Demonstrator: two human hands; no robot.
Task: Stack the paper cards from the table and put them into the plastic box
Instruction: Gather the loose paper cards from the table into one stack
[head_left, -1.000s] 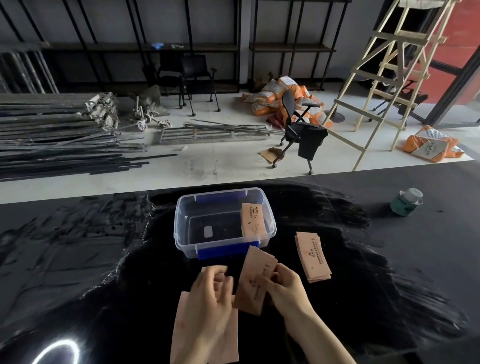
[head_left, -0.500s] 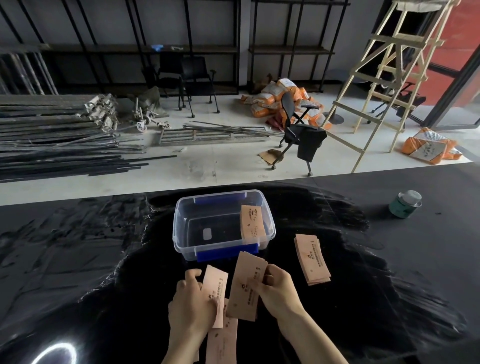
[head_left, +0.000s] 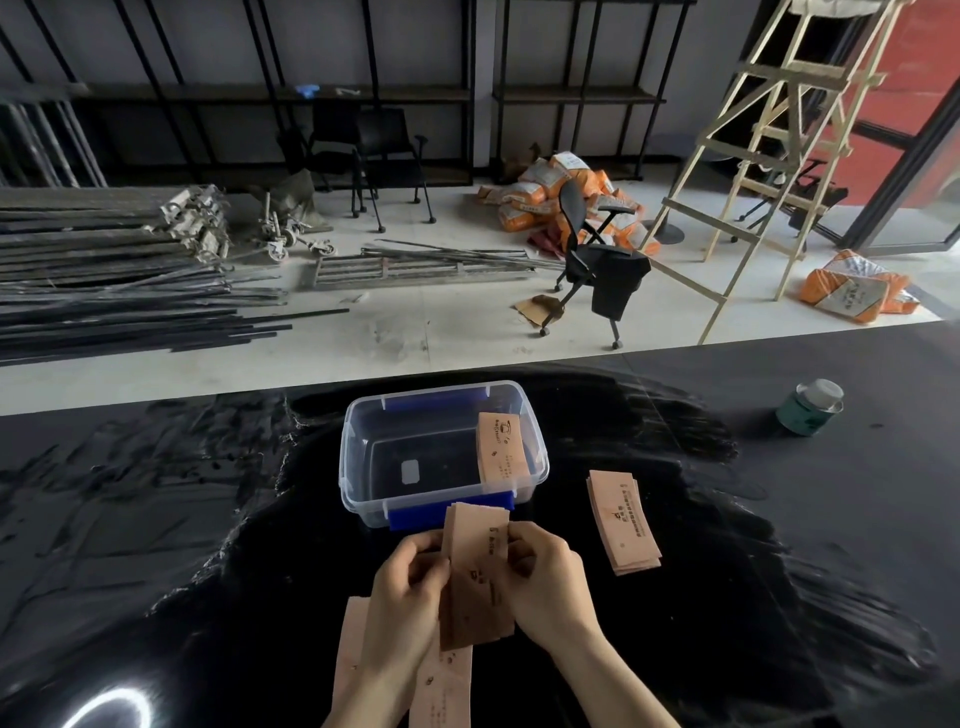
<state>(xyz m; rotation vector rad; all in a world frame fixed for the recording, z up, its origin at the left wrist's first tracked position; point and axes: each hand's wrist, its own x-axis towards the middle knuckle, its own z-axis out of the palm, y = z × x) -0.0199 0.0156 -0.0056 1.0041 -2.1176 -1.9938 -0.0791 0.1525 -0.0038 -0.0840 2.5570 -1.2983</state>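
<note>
A clear plastic box (head_left: 363, 499) with blue latches stands on the black table, with one tan paper card (head_left: 501, 447) leaning against its right inner wall. Just in front of it, my left hand (head_left: 408, 597) and my right hand (head_left: 548, 582) both grip a small stack of tan cards (head_left: 475, 577) held upright above the table. More loose cards (head_left: 441, 686) lie flat under my left wrist. A separate pile of cards (head_left: 623, 519) rests on the table to the right of the box.
A green tape roll (head_left: 810, 408) sits at the far right of the glossy black table (head_left: 208, 519). Beyond the table's far edge are a floor with metal bars, office chairs, orange sacks and a wooden ladder.
My left hand lifted a card off the table and brought it against the stack in my right hand. Both hands now hold the stack together, closer to the box.
</note>
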